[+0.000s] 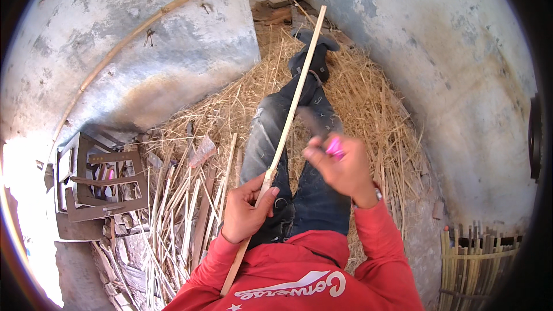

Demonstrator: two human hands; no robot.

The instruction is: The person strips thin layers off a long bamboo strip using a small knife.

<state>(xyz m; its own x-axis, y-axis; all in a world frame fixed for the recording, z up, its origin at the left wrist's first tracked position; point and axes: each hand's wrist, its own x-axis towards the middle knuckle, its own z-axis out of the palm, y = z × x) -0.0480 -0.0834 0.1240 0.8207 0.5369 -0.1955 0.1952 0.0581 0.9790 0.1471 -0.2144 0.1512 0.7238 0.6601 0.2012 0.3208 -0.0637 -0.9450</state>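
A long, pale split-bamboo strip (296, 95) slants from my lap up past my outstretched legs. My left hand (247, 207) is closed around it near its lower part, with a rough joint just above the fingers. The strip's lower end lies against my red top. To the right of the strip, my right hand (343, 164) is closed on the pink handle of a knife (313, 122). The knife's dark blade is smeared by motion and points toward the strip; I cannot tell whether they touch.
Straw-like shavings (374, 115) cover the floor around my legs. Several split strips (190, 213) lie at my left, near a brown metal frame (106, 181). A bent pole (150, 20) curves along the left wall. A slatted bamboo piece (478, 262) stands at the lower right.
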